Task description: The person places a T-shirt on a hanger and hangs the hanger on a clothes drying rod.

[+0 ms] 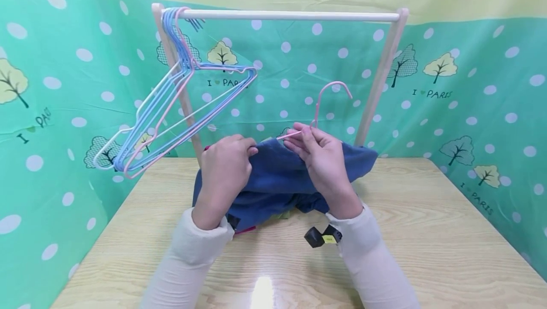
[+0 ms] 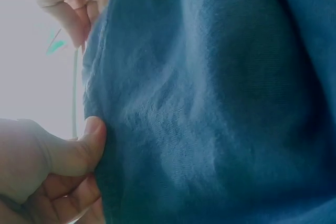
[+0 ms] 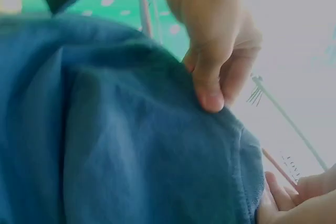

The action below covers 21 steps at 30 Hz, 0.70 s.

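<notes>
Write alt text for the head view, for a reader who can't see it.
A person's left hand grips dark blue cloth while the right hand holds a pink hooked hanger partly hidden by it. Behind, thin blue, pink and white hangers hang at a white rod's left end.

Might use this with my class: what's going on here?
A left hand grips the edge of a blue garment, while the right hand pinches a pink hanger near its neck. The cloth seems to hide part of the hanger, whose hook is free of the rail. Other hangers hang at the rail's left end.
</notes>
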### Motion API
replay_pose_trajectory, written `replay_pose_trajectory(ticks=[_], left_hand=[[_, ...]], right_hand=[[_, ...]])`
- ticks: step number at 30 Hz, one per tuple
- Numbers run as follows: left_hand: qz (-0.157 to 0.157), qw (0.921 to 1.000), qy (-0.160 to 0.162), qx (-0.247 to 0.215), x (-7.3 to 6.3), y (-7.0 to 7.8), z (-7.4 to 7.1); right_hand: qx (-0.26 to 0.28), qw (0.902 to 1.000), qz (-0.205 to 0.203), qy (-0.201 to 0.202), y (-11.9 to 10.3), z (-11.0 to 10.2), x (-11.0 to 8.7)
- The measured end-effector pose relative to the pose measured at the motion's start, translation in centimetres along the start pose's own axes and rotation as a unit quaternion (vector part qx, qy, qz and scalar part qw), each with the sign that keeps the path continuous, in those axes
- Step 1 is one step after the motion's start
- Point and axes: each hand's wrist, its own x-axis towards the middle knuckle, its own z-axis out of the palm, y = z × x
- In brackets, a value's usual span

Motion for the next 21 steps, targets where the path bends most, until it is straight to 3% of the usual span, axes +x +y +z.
replay_pose_trajectory(ticks=[4,10,15,21], left_hand=[[0.000,0.9999,-0.002,-0.015,0.0,-0.1,-0.1],[0.000,0.9996,-0.009,-0.026,0.0,0.0,-0.2],[-0.008,0.9990,-0.026,-0.036,0.0,-0.1,-0.6],[-0.027,0.9925,-0.092,-0.076,0.0,-0.9,-1.7]], right_hand=[[0.088,0.9956,0.031,0.011,-0.3,0.3,-0.1],[0.189,0.9779,0.056,0.071,-0.4,0.8,-0.2],[0.194,0.9765,0.025,0.090,0.1,1.4,-0.4],[0.176,0.9803,0.029,0.084,0.5,2.1,-0.5]])
